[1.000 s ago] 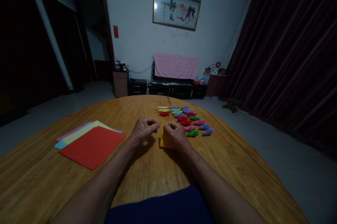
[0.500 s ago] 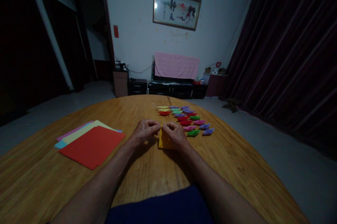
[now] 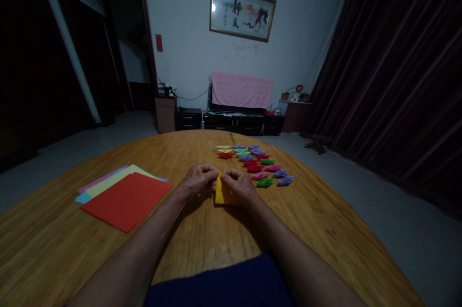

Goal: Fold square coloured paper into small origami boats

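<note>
A folded piece of yellow paper [image 3: 224, 195] is held low over the table between my hands, its lower edge showing below the fingers. My left hand [image 3: 199, 180] pinches its upper left edge between thumb and forefinger. My right hand [image 3: 238, 184] grips it from the right and covers much of that side. Just beyond my right hand lie several small folded paper boats [image 3: 255, 168] in rows, in red, green, purple, pink and yellow.
On the left of the round wooden table [image 3: 195, 254] lies a stack of coloured sheets, with red paper [image 3: 127, 201] on top. A pink cloth [image 3: 241, 89] hangs over a screen by the far wall. Dark curtains [image 3: 382, 71] hang at the right.
The yellow paper has shifted and turned slightly to the left, and a little more of its face shows. Both hands keep hold of it, nearly in place.
</note>
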`<state>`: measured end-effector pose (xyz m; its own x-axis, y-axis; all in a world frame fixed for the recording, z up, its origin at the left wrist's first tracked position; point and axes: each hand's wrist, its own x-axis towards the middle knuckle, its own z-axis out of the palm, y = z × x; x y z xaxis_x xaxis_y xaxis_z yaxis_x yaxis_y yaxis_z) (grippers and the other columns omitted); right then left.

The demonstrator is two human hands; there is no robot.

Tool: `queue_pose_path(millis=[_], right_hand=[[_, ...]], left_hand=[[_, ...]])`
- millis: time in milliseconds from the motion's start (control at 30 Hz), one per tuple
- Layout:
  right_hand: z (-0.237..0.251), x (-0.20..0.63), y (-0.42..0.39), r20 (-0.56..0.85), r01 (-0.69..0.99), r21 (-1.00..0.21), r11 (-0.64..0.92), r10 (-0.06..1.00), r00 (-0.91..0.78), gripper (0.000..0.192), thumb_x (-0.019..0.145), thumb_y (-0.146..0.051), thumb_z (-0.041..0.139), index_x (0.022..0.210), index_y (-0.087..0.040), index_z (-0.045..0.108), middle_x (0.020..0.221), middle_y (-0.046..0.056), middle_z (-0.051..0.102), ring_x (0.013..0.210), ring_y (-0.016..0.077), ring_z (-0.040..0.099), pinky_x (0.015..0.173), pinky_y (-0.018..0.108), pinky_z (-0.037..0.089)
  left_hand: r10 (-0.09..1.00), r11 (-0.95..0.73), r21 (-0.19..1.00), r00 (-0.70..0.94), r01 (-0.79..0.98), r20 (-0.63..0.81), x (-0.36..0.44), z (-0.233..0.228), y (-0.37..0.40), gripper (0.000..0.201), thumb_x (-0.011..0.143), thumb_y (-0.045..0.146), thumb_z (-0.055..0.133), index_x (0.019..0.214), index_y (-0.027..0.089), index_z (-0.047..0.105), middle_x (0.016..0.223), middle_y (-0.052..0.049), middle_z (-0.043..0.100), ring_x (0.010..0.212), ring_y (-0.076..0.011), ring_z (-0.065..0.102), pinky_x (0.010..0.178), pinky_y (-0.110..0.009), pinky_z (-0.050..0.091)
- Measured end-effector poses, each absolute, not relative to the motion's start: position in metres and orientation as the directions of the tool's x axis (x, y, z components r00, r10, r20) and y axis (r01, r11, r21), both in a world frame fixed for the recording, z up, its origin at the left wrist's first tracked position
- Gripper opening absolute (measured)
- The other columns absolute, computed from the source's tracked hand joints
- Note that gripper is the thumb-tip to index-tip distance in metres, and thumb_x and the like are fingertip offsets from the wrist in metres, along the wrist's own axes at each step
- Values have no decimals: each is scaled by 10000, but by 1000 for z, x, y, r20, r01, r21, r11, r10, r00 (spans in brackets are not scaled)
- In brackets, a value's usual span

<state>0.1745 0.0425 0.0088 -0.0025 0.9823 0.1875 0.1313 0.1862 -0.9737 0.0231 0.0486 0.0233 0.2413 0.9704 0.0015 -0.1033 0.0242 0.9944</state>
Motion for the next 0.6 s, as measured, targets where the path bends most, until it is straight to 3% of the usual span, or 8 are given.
queue_pose_path(millis=[133,300,400,600], right_hand=[[7,173,43,185,101,-978,184,983,-3,228,694,-382,658,677,-158,621,605,3,576,540,119,511,494,225,382],[11,173,41,184,112,-976,188,982,-44,255,691,-405,688,668,-161,619,590,-16,546,533,108,484,498,224,364],[12,174,39,145,141,-977,159,984,-107,241,705,-398,671,685,-161,632,611,-13,551,545,105,483,505,224,350],[9,180,38,45,199,-975,97,967,-250,198,726,-360,649,698,-167,617,614,-17,534,539,96,460,492,216,313]], left_hand=[[980,13,1000,199,-19,-9,23,22,55,152,650,268,711,642,168,597,547,23,527,435,-70,434,435,-202,309],[973,-8,998,228,-70,23,21,20,52,139,650,284,687,651,175,601,542,38,496,451,-82,436,449,-213,314],[959,7,1000,283,-18,-2,17,21,55,110,602,254,663,603,176,586,525,36,485,455,-92,437,454,-223,314],[972,-40,995,235,94,17,10,25,64,85,544,245,634,559,169,599,519,19,496,486,-111,441,478,-241,316]])
